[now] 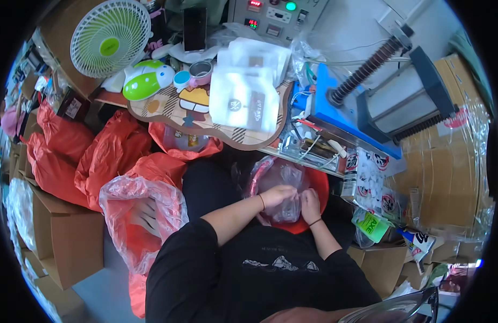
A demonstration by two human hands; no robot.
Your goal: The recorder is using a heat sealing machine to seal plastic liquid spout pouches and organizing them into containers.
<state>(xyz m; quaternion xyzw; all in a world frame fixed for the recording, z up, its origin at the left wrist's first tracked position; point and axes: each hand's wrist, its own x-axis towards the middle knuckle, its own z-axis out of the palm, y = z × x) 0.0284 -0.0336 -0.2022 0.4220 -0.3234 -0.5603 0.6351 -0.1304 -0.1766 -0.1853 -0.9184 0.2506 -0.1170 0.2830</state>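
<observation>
Both of my hands are over a red tub point(323, 185) between my knees and the table edge. Crumpled transparent plastic point(284, 175) fills much of the tub and shows around and below the fingers. My left hand point(280, 196) reaches in with its fingers closed in a pinch, pointing toward the right. Close beside it, my right hand point(310, 203) is also closed, fingertips turned inward. Whatever sits between the fingertips is too small to make out. On the table lie several white printed pouches point(243, 102), apart from my hands.
A machine with a blue plate point(327, 99) and springs stands right of the table, below a control box point(278, 19). Red plastic bags point(111, 156) crowd the left, with an open lined bag point(144, 215) nearest me. Cardboard boxes point(71, 237) flank both sides; a fan point(111, 40) stands far left.
</observation>
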